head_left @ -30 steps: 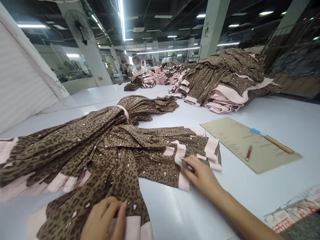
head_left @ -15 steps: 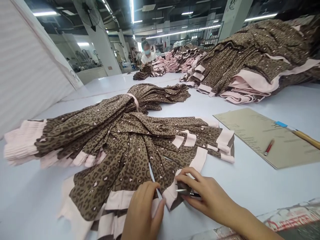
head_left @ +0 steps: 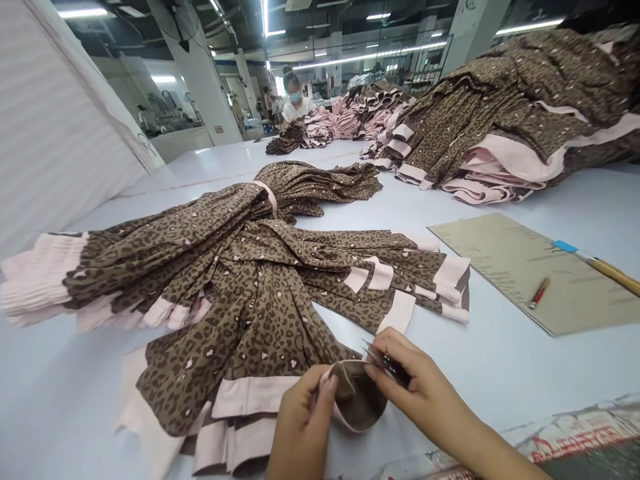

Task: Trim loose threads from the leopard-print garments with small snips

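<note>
A leopard-print fabric bundle (head_left: 240, 267) with pink bands lies across the white table, tied by a pink strip (head_left: 267, 196). Near the front edge, one pink-edged fabric end (head_left: 361, 403) is curled into a loop with its dark inner side showing. My left hand (head_left: 305, 420) pinches the loop's left edge between thumb and fingers. On the loop's other side, my right hand (head_left: 420, 380) pinches the upper right edge and also keeps a small dark pointed tool (head_left: 387, 363) in its palm, its tip sticking out to the upper left.
Larger heaps of the same fabric (head_left: 500, 113) stand at the back right. A brown card (head_left: 530, 280) holds a red pen (head_left: 539, 293) and a yellow-handled tool (head_left: 613, 272). A masked person (head_left: 295, 103) is beyond the table. Printed plastic (head_left: 585, 437) lies along the front right edge.
The fabric end that lay flat is now lifted and curled between my hands. My left hand has moved right and gripped it; the tool in my right hand now points more upward.
</note>
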`<state>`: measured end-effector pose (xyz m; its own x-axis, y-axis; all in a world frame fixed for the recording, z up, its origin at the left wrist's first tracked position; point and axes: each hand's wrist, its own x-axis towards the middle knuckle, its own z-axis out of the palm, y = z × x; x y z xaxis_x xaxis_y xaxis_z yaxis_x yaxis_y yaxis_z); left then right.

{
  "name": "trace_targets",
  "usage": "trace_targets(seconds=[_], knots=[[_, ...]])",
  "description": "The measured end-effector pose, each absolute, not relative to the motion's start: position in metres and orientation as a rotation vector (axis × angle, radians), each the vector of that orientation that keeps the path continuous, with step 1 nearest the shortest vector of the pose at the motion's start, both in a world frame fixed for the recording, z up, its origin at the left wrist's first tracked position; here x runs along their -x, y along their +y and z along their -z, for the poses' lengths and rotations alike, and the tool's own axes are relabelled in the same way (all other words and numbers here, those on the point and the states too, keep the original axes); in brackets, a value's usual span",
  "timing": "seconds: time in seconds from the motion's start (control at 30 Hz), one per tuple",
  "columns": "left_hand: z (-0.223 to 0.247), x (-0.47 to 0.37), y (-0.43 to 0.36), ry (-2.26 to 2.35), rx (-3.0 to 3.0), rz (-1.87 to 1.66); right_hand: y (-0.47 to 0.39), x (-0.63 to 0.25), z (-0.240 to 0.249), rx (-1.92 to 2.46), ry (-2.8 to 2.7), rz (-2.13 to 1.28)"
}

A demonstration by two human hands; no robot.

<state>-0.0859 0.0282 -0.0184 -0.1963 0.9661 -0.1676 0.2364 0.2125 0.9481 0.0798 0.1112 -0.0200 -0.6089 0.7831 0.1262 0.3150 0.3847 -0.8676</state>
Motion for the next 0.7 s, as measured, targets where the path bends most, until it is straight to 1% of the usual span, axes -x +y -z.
trace_targets(seconds=[0.1,0.2,0.33,0.53,0.7], knots=[[0.007,0.087,0.027,1.506,-0.752,-1.147,0.106,-0.080,0.018,1.047,-2.132,-1.074],[0.005,0.087,0.025,1.490,-0.555,-1.179,0.099,-0.082,0.015,1.003,-2.166,-1.088],[0.004,0.086,0.024,1.458,-0.499,-1.200,0.092,-0.084,0.009,0.853,-2.203,-1.236],[0.003,0.085,0.024,1.387,-0.454,-1.244,0.090,-0.079,0.011,0.862,-2.214,-1.323],[0.002,0.085,0.026,1.237,-0.480,-1.336,0.089,-0.078,0.013,0.857,-2.184,-1.358]])
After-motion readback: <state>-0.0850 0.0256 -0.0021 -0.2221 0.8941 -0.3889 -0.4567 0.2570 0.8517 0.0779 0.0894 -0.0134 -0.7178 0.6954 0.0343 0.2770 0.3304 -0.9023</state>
